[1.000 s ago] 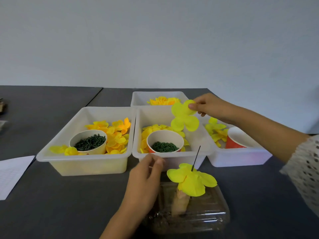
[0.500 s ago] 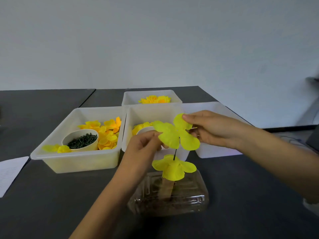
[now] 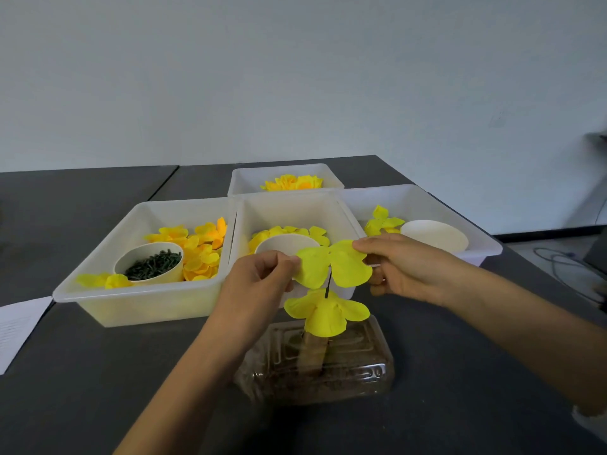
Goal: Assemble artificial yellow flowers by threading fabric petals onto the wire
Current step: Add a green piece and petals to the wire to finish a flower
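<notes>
Both hands are up at the wire: the left hand (image 3: 262,274) pinches the left edge of a yellow fabric petal piece (image 3: 331,264) and the right hand (image 3: 404,267) pinches its right edge, so it's stretched out flat between them. The thin dark wire (image 3: 327,285) pokes up into the middle of that piece; can't tell if the tip is through it. Just below on the same wire sits another yellow petal layer (image 3: 326,311), drooping over a tan post in a clear plastic container (image 3: 315,366) with brown stuff inside, on the dark desk (image 3: 82,372).

Behind that are white plastic bins. The left bin (image 3: 141,297) has loose yellow and orange petals plus a paper cup (image 3: 149,262) full of little dark green pieces. The middle bin (image 3: 295,208) has petals and another cup, the right bin (image 3: 427,198) a few petals and a white cup, and the back bin (image 3: 285,177) holds orange-yellow flowers. A sheet of paper (image 3: 19,326) lies at the far left edge.
</notes>
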A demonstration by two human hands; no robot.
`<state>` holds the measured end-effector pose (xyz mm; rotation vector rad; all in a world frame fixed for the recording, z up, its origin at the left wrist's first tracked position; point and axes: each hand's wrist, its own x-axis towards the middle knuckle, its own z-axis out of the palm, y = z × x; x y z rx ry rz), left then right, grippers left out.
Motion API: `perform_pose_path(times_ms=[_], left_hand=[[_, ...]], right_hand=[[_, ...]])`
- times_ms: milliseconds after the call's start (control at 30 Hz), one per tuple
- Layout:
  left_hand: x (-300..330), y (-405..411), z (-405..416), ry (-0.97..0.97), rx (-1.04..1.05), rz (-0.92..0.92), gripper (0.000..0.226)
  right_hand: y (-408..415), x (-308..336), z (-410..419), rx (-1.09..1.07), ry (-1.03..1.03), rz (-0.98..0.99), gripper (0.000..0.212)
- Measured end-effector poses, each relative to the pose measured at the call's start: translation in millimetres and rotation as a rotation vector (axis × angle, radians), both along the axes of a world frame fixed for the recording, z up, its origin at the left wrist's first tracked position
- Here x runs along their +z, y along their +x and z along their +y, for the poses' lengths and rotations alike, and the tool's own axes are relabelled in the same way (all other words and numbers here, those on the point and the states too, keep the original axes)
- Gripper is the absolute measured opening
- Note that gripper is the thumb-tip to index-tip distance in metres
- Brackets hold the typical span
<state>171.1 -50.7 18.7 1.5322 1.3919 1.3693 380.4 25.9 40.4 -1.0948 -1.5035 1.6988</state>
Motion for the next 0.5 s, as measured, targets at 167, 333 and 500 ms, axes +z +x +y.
perform_pose_path(times_ms=[167, 333, 500], left_hand=[[-1.1, 4.3, 1.8, -0.009, -0.048, -0.016, 0.036], [-2.5, 3.3, 4.7, 0.005, -0.073, -0.016, 0.035], [-9.3, -2.8, 5.5, -0.002, -0.097, 0.021, 0.041]], right_hand=[[6.9, -6.0, -0.6, 0.000, 0.010, 0.009, 0.033], [12.3, -7.8, 0.8, 0.010, 0.052, 0.064, 0.037], [10.3, -16.6, 0.3, -0.024, 0.100, -0.038, 0.028]])
